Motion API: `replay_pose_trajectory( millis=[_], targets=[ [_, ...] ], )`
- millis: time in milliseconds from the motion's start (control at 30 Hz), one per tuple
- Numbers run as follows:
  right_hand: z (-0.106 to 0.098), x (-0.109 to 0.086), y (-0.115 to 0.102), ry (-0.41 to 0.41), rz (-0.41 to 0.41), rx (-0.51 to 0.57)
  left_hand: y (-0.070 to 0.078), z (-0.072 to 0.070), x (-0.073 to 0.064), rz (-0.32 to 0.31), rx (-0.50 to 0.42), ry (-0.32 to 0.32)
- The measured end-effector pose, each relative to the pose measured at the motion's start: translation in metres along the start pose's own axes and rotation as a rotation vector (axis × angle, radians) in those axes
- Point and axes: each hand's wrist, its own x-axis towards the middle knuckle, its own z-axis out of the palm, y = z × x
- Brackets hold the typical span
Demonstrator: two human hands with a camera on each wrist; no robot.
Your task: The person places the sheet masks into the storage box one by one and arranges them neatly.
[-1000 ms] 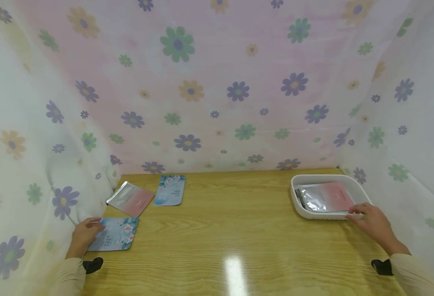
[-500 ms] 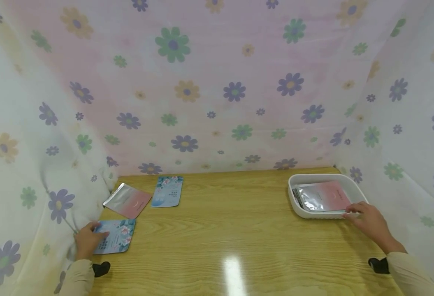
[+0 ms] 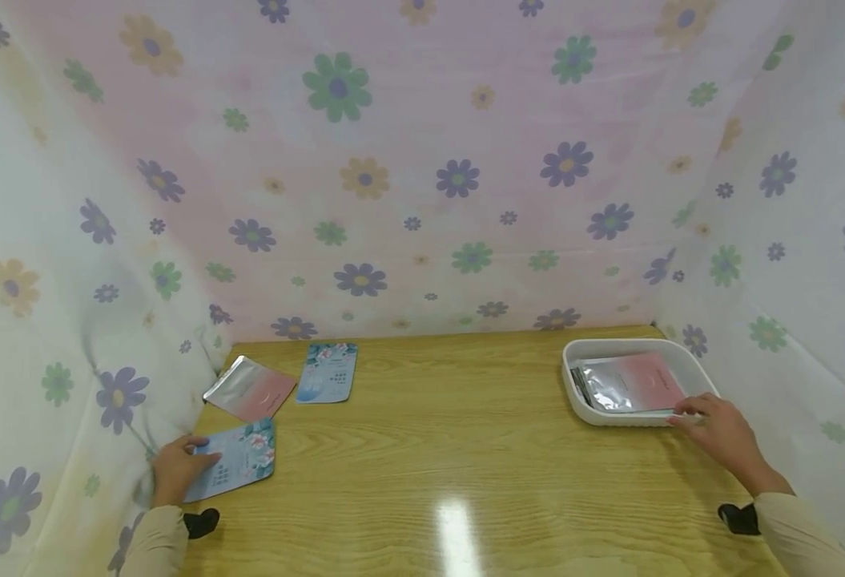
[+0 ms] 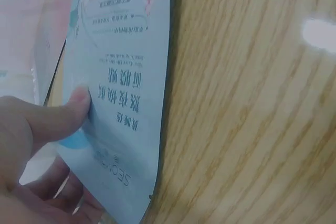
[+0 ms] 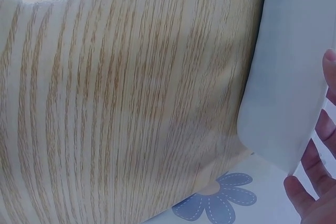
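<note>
My left hand (image 3: 177, 473) pinches the near-left end of a blue, flower-printed face mask sachet (image 3: 242, 458). In the left wrist view the thumb lies on the printed front of this sachet (image 4: 121, 40), with the other fingers behind it; it is tilted up from the wood. At the right, my right hand (image 3: 726, 439) holds the near right rim of a white plastic basket (image 3: 690, 367). Fingers bend over the rim in the right wrist view, the thumb against the outer wall (image 5: 291, 77). A pink-and-silver sachet (image 3: 649, 383) lies on top inside the basket.
Beyond the left hand, a pink-and-silver sachet (image 3: 252, 390) lies askew, and a second blue sachet (image 3: 328, 373) lies to its right. Flower-printed cloth (image 3: 422, 160) encloses the wooden table (image 3: 465, 449) at the back and both sides.
The left hand has shifted its grip on the blue sachet and turned it, its far right end rising and swinging away from me. The right hand stays at the basket rim.
</note>
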Motion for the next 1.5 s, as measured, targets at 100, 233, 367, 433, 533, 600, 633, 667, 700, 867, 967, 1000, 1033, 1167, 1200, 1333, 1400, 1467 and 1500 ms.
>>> replay_pose_trajectory(
  millis=[100, 233, 367, 433, 533, 600, 633, 667, 700, 867, 967, 1000, 1033, 1167, 1200, 1333, 1400, 1467, 1500],
  targets=[
    [-0.001, 0.000, 0.000, -0.004, 0.003, 0.006, 0.001, 0.001, 0.001, -0.022, -0.028, -0.044],
    [-0.001, 0.000, 0.000, -0.014, 0.006, 0.014, 0.002, 0.002, 0.002, -0.069, -0.146, -0.127],
    [-0.001, 0.000, 0.000, -0.018, 0.006, 0.004, 0.008, 0.000, 0.000, -0.071, -0.175, -0.221],
    [0.000, 0.000, 0.000, -0.022, 0.012, 0.006, 0.016, -0.001, -0.003, -0.043, -0.146, -0.230],
    [-0.001, 0.001, 0.000, -0.028, 0.024, 0.010, 0.029, -0.003, -0.008, 0.013, -0.100, -0.202],
    [-0.001, 0.001, 0.000, -0.028, 0.030, 0.012, 0.038, -0.002, -0.011, 0.028, -0.093, -0.187],
    [-0.001, 0.001, 0.000, -0.030, 0.031, 0.010, 0.041, -0.001, -0.011, 0.031, -0.098, -0.190],
    [-0.001, 0.001, 0.000, -0.029, 0.031, 0.009, 0.044, 0.000, -0.012, 0.030, -0.115, -0.202],
    [-0.002, 0.001, 0.000, -0.027, 0.030, 0.007, 0.046, 0.001, -0.012, 0.020, -0.141, -0.220],
    [-0.002, 0.000, -0.001, -0.024, 0.029, 0.006, 0.051, 0.008, -0.014, -0.065, -0.354, -0.343],
    [-0.002, 0.000, -0.002, -0.020, 0.028, 0.008, 0.054, 0.011, -0.015, -0.090, -0.443, -0.367],
    [-0.002, 0.000, -0.002, -0.018, 0.028, 0.010, 0.055, 0.012, -0.015, -0.083, -0.464, -0.368],
    [-0.002, 0.000, -0.002, -0.018, 0.027, 0.010, 0.057, 0.013, -0.016, -0.079, -0.484, -0.366],
    [-0.003, 0.000, -0.003, -0.021, 0.031, 0.013, 0.067, 0.016, -0.020, -0.020, -0.507, -0.363],
    [-0.003, 0.000, -0.002, -0.023, 0.032, 0.013, 0.070, 0.017, -0.021, -0.005, -0.514, -0.358],
    [-0.002, 0.000, -0.001, -0.023, 0.036, 0.013, 0.080, 0.021, -0.023, 0.007, -0.566, -0.351],
    [-0.001, 0.000, 0.000, -0.020, 0.033, 0.012, 0.084, 0.025, -0.024, -0.012, -0.621, -0.347],
    [0.000, -0.001, 0.000, -0.022, 0.039, 0.011, 0.086, 0.028, -0.025, -0.030, -0.676, -0.360],
    [0.000, -0.001, 0.000, -0.022, 0.045, 0.014, 0.088, 0.030, -0.025, -0.039, -0.711, -0.368]
  ],
)
